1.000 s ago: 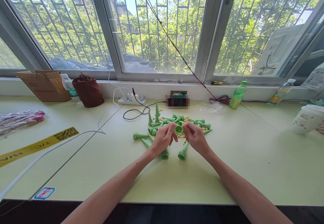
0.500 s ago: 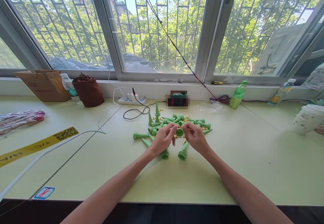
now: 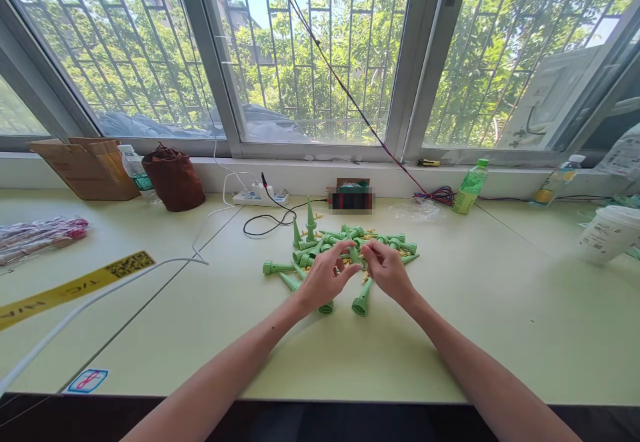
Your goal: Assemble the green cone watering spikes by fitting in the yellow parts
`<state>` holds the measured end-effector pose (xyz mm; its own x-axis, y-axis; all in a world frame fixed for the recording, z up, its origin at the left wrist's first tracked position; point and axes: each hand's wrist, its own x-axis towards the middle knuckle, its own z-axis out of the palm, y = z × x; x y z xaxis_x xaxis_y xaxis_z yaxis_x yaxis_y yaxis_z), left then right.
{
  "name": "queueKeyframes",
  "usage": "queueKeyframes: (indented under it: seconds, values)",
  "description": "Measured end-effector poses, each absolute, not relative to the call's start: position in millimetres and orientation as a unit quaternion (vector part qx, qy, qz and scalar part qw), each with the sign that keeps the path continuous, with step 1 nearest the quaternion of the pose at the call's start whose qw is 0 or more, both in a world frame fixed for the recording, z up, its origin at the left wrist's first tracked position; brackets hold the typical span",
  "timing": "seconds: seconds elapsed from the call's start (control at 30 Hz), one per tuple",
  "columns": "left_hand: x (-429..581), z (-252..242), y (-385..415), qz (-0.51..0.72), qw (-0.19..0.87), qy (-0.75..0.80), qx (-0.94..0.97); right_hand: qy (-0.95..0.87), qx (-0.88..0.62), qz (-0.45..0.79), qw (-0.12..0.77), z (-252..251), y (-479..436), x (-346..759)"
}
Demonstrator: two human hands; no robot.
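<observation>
Beneath barred windows [image 3: 421,55], at a pale green table [image 3: 500,335], a person's right hand [image 3: 389,270] pinches a green spike [image 3: 355,255] above scattered green parts [image 3: 395,242]. The left hand [image 3: 324,278] is spread beside it, contact hard to judge. Fingers hide the spike's base; the frame crops a white cup [image 3: 611,234].

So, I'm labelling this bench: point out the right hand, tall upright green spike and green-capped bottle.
Right hand [image 3: 388,269]: head view, its back.
Tall upright green spike [image 3: 311,217]: head view, its cone.
Green-capped bottle [image 3: 468,193]: head view, its body.
</observation>
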<state>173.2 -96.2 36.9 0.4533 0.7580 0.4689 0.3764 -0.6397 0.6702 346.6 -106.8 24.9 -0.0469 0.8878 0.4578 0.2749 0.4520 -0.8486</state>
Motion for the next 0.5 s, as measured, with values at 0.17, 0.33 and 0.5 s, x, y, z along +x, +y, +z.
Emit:
queueKeyframes:
  seconds: [0.17,0.33,0.5]
  values:
    - [173.2,34.8,-96.6,0.394,0.228,0.339,0.824,-0.658,-0.446,0.293,0.532,25.2,-107.0,346.0]
    - [172.8,33.0,-96.7,0.402,0.238,0.324,0.823,-0.655,-0.442,0.302,0.533,24.9,-106.6,345.5]
    - [171.7,30.9,-95.4,0.402,0.226,0.338,0.821,-0.654,-0.443,0.305,0.532,24.6,-105.8,345.4]
